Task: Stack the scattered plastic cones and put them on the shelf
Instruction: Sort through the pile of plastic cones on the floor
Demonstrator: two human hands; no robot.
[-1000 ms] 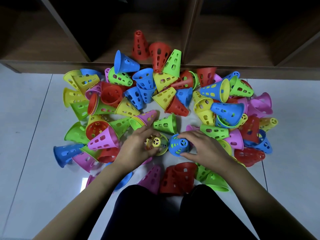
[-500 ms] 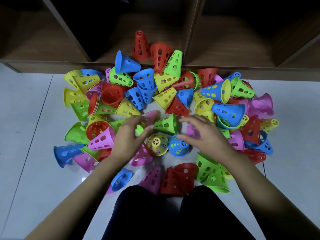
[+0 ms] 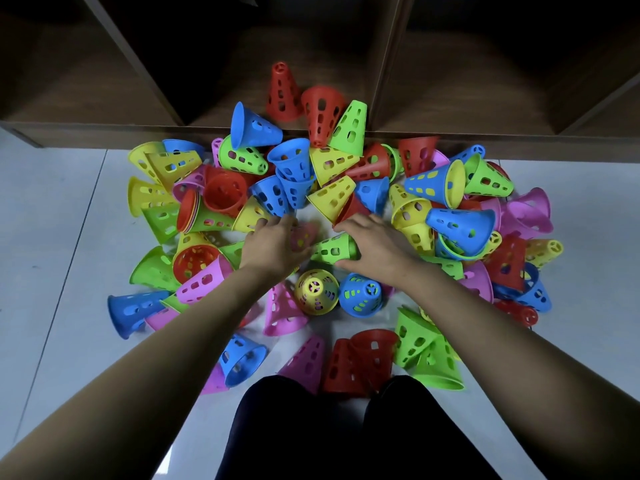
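1. Spotted plastic cones [image 3: 460, 223] in red, blue, yellow, green and pink, heaped loose over the grey tiled floor [image 3: 52, 244] and pushed right up to its far edge, where the wooden shelf [image 3: 104, 131] began.
2. Caught the left hand [image 3: 273, 244] in the middle of the heap, fingers and thumb curled round a pink cone [image 3: 304, 237] that looked blurred and lay on its side.
3. Found the right hand [image 3: 375, 245] just beside it, fingers over and thumb under a green cone [image 3: 330, 249], gripping it as it lay on its side with the narrow end pointing toward the left hand.
4. Noted a yellow cone [image 3: 316, 291] and a blue cone [image 3: 360, 294] standing upright just beside each other on the floor, on the near side of both hands.
5. Picked out an upright red cone [image 3: 282, 91] already standing inside the shelf's middle compartment, with a tipped red cone [image 3: 322, 112] and a lime cone [image 3: 349, 124] leaning across the shelf's front lip just beside it.
6. Glimpsed dark trousers [image 3: 329, 427] at the near edge of the floor, with more red, pink and green cones lying just in front of the knees.
7. Saw both bare forearms stretched out over the near part of the heap.
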